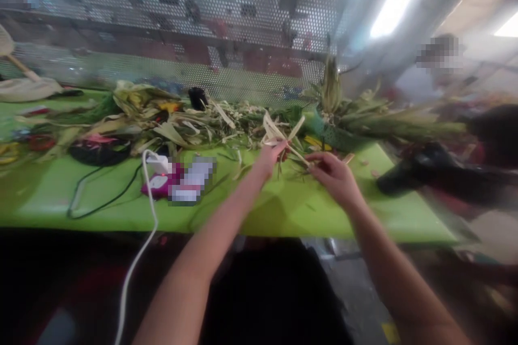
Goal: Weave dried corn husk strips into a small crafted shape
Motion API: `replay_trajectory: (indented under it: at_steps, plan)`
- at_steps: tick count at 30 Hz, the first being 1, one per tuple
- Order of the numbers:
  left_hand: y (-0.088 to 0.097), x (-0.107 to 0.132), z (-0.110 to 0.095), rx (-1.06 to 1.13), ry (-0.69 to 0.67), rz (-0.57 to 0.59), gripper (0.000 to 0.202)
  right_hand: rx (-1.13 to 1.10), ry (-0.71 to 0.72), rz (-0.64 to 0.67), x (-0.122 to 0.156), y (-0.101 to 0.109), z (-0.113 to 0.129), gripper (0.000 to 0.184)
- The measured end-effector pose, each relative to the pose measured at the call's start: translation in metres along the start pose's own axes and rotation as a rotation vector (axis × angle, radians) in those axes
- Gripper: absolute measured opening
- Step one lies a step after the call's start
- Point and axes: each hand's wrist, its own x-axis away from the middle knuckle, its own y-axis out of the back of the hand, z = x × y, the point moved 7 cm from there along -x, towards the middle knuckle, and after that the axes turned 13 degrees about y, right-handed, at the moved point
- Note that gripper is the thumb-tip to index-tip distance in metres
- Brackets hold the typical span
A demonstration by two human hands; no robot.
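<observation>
Pale dried corn husk strips (273, 128) fan out above my left hand (270, 159), which is closed around their gathered base. From there a thin pale stalk (298, 155) slants down to the right. My right hand (332, 173) pinches its lower end between thumb and fingers, just above the green tabletop (283, 215). The fingers partly hide where the strips and stalk meet. Loose green-brown scraps lie on the table around both hands.
A heap of husks and leaves (174, 124) runs along the back, with a dark cup (198, 98) in it. Left of me are a purple power strip (162, 186), a white cable (151, 205) and a blurred-out flat item (193, 180). Another person (435, 78) is at the right.
</observation>
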Motion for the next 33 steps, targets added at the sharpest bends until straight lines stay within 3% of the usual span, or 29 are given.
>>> replay_trajectory:
  at_steps: [2, 4, 7, 11, 18, 22, 27, 33]
  plan:
    - [-0.007, 0.006, 0.003, -0.038, 0.029, 0.006, 0.023, 0.146, 0.078, -0.037, -0.018, -0.004, -0.014, 0.024]
    - [-0.008, 0.012, 0.010, -0.052, 0.044, -0.005, 0.023, 0.123, 0.062, 0.021, -0.028, -0.019, -0.034, 0.023]
    - [-0.003, 0.022, 0.022, -0.029, 0.051, -0.073, 0.023, 0.013, 0.007, 0.119, -0.028, -0.042, -0.059, 0.021]
    - [0.003, 0.032, 0.034, -0.044, 0.083, -0.132, 0.022, 0.049, 0.050, 0.130, -0.020, -0.049, -0.074, 0.017]
    - [-0.001, 0.039, 0.027, -0.048, 0.063, -0.065, 0.021, -0.030, 0.023, 0.127, -0.011, -0.044, -0.068, 0.022]
    - [0.000, 0.046, 0.019, -0.166, -0.015, -0.109, 0.022, -0.102, -0.069, 0.126, -0.007, -0.042, -0.062, 0.024]
    - [0.005, 0.046, 0.017, -0.267, -0.053, -0.223, 0.022, -0.052, 0.000, 0.163, -0.008, -0.045, -0.052, 0.025]
    - [0.012, 0.039, 0.019, -0.202, -0.060, -0.201, 0.024, -0.059, -0.036, 0.178, -0.005, -0.049, -0.059, 0.024]
